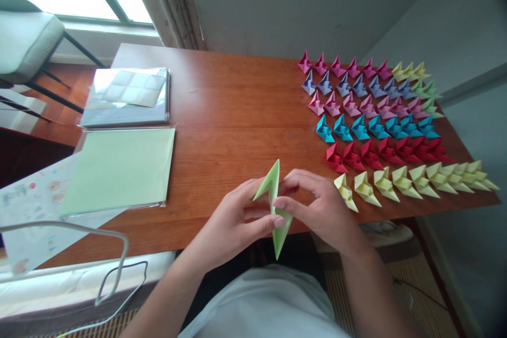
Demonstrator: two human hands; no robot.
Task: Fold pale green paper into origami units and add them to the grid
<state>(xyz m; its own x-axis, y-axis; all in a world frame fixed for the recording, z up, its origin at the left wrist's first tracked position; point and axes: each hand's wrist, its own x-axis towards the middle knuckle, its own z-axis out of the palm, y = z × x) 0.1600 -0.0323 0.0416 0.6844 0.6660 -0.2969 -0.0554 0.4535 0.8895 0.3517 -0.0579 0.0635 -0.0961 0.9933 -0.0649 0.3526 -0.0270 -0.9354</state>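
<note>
Brown wooden table (233, 100): spreading out beneath and beyond the fingers.
Multicoloured rows of angular folded-paper pieces (394, 128): sitting right of the fingers, the nearest, pale yellow row starting just beside the right hand.
Pale green flat stack of plastic-wrapped paper (121, 169): lying well left of the fingers.
Bare left hand (233, 222): clamping thumb and fingers on the paper.
Bare right hand (325, 206): pinching its right side.
Light green pointed folded paper (273, 182): standing between both hands' fingers, its tips jutting above and below them.
</note>
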